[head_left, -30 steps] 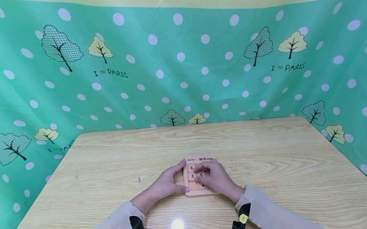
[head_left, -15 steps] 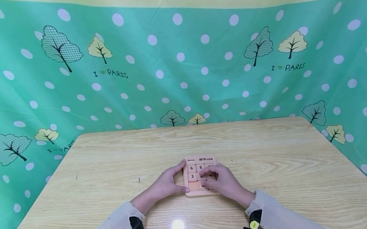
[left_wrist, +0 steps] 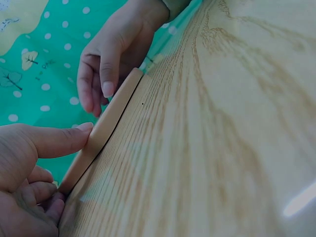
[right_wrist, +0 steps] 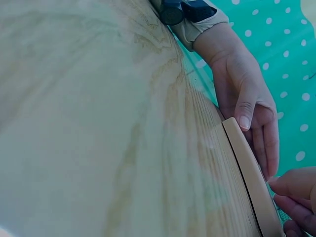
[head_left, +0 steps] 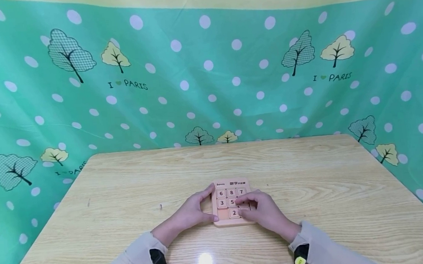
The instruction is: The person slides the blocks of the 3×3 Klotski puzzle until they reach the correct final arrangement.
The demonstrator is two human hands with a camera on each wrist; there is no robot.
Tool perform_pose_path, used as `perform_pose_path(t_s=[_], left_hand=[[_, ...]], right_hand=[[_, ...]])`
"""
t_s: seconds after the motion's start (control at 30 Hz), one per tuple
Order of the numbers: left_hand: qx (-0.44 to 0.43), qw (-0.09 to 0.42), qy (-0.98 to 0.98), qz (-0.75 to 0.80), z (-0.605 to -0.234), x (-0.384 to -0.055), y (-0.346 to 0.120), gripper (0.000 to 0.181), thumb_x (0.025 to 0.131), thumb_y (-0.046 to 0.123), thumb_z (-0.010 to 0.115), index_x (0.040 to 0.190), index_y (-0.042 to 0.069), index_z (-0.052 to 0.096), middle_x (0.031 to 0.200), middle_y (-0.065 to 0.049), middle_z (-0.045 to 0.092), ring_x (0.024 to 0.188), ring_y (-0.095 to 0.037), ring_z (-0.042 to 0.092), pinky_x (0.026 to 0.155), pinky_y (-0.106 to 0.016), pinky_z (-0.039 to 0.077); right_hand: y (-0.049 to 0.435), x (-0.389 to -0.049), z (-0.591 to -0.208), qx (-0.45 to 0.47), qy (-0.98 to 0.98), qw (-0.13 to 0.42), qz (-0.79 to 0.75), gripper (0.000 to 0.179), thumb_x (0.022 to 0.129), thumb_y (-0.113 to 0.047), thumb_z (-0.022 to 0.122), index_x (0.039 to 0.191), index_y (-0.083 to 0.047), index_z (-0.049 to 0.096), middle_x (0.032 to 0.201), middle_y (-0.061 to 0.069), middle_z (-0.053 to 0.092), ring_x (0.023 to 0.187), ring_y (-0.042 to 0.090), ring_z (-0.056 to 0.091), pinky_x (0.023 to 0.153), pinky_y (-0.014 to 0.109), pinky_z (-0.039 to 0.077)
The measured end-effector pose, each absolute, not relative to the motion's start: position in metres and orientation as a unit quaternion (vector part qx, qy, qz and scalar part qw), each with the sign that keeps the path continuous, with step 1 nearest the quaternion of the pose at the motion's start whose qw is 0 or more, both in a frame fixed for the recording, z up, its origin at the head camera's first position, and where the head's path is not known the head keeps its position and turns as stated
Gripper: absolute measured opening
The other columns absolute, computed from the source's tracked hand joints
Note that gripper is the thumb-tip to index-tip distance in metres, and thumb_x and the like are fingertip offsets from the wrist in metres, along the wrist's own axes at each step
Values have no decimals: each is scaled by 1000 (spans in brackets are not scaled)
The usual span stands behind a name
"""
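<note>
Wooden table (head_left: pixel 125 177): bearing your puzzle (head_left: pixel 234 222)
Left hand (head_left: pixel 192 210): fingers gripping its edge
Right hand (head_left: pixel 264 212): curving over tiles (head_left: pixel 231 192), hold unclear; you're probably needing level pushes

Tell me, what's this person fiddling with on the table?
A person is handling a small number board that lies flat on the table. The left hand holds its left side, and the right hand has its finger and thumb over the tiles on the right. Right now the far row reads 6, 8, 7, so they aren't in number order, and there's a gap at the near left corner. The right hand hides some of the numbers.
</note>
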State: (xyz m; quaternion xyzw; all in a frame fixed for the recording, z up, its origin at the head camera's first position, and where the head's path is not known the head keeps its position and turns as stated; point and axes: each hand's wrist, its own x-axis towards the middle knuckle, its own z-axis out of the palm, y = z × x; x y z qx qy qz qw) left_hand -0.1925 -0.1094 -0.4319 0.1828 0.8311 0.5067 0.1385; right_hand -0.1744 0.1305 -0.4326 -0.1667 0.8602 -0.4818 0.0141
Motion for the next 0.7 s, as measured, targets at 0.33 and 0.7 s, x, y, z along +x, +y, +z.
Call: perform_pose_path(t_s=[0.33, 0.7], left_hand=[[184, 144, 829, 508, -434, -194, -109, 94, 71, 12, 80, 147, 3, 26, 154, -8, 24, 142, -28, 17, 116, -45, 11], [184, 144, 824, 517, -432, -193, -109, 94, 71, 12, 81, 148, 5, 26, 154, -8, 26, 142, -28, 17, 116, -46, 11]], right_hand=[[135, -170, -433, -167, 864, 15, -475, 23, 73, -10, 78, 95, -15, 74, 92, -4, 62, 88, 15, 53, 77, 23, 44], [130, -168, -432, -176, 874, 6, -454, 20, 73, -9, 78, 92, -17, 76, 85, -7, 63, 82, 11, 52, 71, 22, 45]])
